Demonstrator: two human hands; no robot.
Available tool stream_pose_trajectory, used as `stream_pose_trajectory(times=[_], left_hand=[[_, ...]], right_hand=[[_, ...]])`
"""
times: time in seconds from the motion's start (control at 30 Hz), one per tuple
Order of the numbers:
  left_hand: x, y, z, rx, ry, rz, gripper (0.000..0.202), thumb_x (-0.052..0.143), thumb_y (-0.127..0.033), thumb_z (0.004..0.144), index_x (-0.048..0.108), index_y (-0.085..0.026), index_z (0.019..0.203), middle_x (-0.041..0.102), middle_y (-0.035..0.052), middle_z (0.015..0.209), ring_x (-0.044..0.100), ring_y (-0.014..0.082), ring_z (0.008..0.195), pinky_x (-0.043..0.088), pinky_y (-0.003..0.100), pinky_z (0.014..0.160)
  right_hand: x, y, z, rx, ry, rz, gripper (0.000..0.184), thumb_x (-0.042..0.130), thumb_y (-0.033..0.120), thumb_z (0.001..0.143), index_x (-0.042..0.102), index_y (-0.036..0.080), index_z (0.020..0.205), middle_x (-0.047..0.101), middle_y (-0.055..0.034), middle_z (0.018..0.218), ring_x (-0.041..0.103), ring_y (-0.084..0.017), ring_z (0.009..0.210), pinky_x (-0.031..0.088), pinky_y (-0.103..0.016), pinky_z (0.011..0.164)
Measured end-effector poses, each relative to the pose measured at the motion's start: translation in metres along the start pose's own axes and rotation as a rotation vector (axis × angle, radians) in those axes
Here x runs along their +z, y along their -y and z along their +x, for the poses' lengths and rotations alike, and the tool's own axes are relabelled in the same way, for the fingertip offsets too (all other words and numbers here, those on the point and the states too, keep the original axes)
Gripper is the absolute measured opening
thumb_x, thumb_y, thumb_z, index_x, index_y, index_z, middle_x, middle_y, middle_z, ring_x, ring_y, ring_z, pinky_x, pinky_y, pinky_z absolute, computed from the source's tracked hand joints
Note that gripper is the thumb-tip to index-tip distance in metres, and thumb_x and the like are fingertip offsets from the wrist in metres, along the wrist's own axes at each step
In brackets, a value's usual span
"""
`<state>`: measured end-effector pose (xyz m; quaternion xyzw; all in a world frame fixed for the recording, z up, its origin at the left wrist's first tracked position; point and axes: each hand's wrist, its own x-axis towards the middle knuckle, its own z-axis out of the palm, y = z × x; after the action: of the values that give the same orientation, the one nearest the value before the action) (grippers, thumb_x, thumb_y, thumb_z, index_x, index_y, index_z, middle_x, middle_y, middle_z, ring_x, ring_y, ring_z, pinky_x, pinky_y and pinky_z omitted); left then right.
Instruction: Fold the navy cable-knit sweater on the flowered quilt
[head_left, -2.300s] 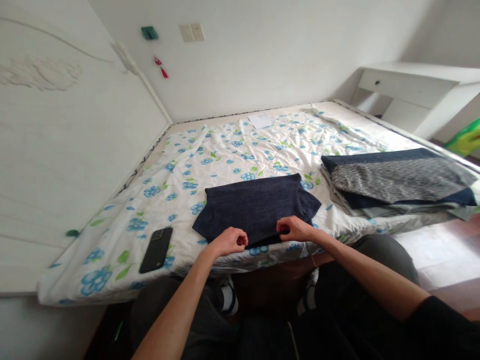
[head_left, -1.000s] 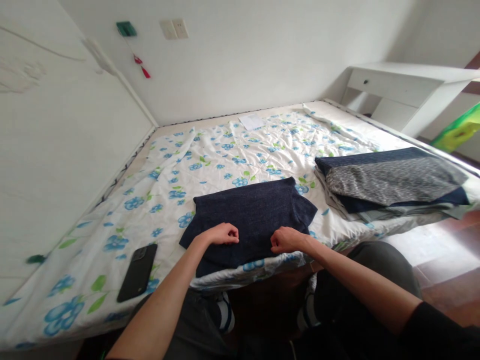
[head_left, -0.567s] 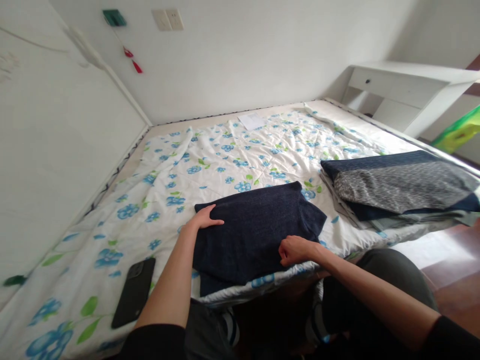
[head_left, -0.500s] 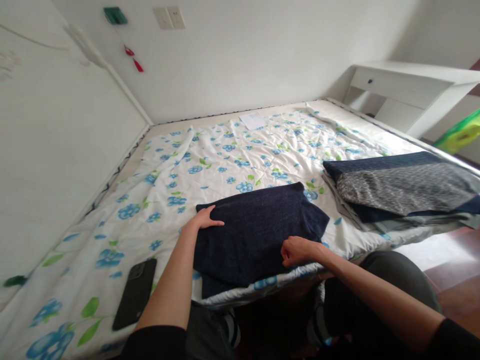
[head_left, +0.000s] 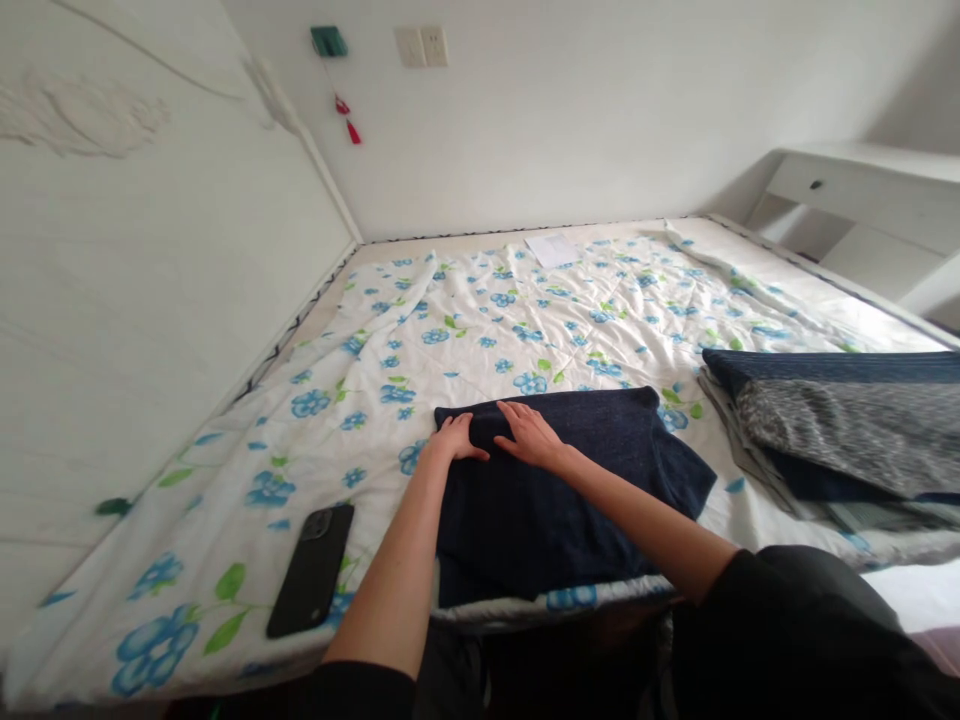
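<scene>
A dark navy garment [head_left: 555,500], folded into a rough rectangle, lies at the front edge of the bed; its exact kind I cannot tell. On its far left corner rests my left hand [head_left: 459,438], fingers spread and thumb pointing right. Just to the right, my right hand [head_left: 529,435] lies flat on the cloth near the far edge, its fingers apart. Neither hand grips the fabric. The garment's right end juts out in a slanted flap.
A stack of folded clothes [head_left: 847,430], grey and navy, lies to the right on the flowered sheet [head_left: 472,365]. A black phone [head_left: 311,570] is at the left. Paper [head_left: 553,250] lies near the wall. A white desk [head_left: 862,205] stands at the back right.
My right hand has moved from the garment's near right part to its far left edge and opened from a closed fist. My left hand stays at the corner. The view has swung left.
</scene>
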<state>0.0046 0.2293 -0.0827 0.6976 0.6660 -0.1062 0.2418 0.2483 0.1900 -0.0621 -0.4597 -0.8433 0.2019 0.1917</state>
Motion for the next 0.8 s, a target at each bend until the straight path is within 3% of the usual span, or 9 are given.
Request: stream_pose_trajectory(times=[0.17, 0.3, 0.43, 0.6, 0.7, 0.8], left_hand=[[0.004, 0.001, -0.001, 0.004, -0.006, -0.005, 0.132, 0.094, -0.063, 0.061, 0.035, -0.027, 0.173, 0.032, 0.0175, 0.184, 0.023, 0.0447, 0.171, 0.035, 0.056, 0.132], [0.004, 0.003, -0.003, 0.011, -0.001, -0.017, 0.131, 0.092, -0.068, 0.062, 0.035, -0.029, 0.173, 0.030, 0.0158, 0.185, 0.020, 0.0454, 0.172, 0.034, 0.058, 0.132], [0.002, 0.002, -0.003, 0.000, 0.014, -0.023, 0.136, 0.093, -0.071, 0.060, 0.032, -0.033, 0.175, 0.027, 0.0144, 0.186, 0.017, 0.0452, 0.172, 0.032, 0.060, 0.133], [0.000, 0.001, -0.006, 0.004, 0.013, -0.027, 0.135, 0.091, -0.069, 0.061, 0.031, -0.031, 0.175, 0.029, 0.0144, 0.186, 0.016, 0.0437, 0.173, 0.033, 0.058, 0.134], [-0.001, 0.001, -0.008, 0.022, -0.003, -0.025, 0.131, 0.090, -0.068, 0.063, 0.035, -0.027, 0.174, 0.032, 0.0165, 0.184, 0.020, 0.0447, 0.172, 0.035, 0.056, 0.133], [-0.002, 0.000, -0.009, 0.028, -0.017, -0.018, 0.129, 0.090, -0.068, 0.062, 0.039, -0.025, 0.173, 0.035, 0.0178, 0.183, 0.024, 0.0468, 0.170, 0.036, 0.055, 0.132]], right_hand=[[0.046, 0.010, 0.037, 0.009, 0.050, -0.094, 0.063, 0.063, 0.047, 0.107, 0.057, 0.017, 0.163, 0.060, -0.0188, 0.160, 0.054, -0.036, 0.147, 0.041, -0.053, 0.125], [0.050, -0.010, 0.030, -0.050, 0.049, -0.073, 0.060, 0.059, 0.049, 0.110, 0.058, 0.023, 0.164, 0.061, -0.0138, 0.163, 0.055, -0.031, 0.148, 0.039, -0.049, 0.127], [0.026, -0.053, 0.011, -0.120, 0.123, -0.069, 0.062, 0.053, 0.054, 0.113, 0.052, 0.029, 0.169, 0.054, -0.0090, 0.172, 0.046, -0.030, 0.160, 0.034, -0.049, 0.133], [-0.030, -0.134, -0.038, -0.046, 0.213, -0.119, 0.069, 0.048, 0.063, 0.113, 0.046, 0.029, 0.173, 0.041, -0.0089, 0.180, 0.038, -0.032, 0.167, 0.029, -0.052, 0.137], [-0.068, -0.191, -0.079, 0.029, 0.215, -0.134, 0.065, 0.048, 0.059, 0.114, 0.048, 0.032, 0.172, 0.042, -0.0073, 0.180, 0.038, -0.027, 0.167, 0.029, -0.049, 0.138], [-0.094, -0.234, -0.117, 0.196, 0.202, -0.196, 0.062, 0.047, 0.054, 0.114, 0.048, 0.031, 0.172, 0.041, -0.0076, 0.180, 0.037, -0.027, 0.168, 0.028, -0.049, 0.138]])
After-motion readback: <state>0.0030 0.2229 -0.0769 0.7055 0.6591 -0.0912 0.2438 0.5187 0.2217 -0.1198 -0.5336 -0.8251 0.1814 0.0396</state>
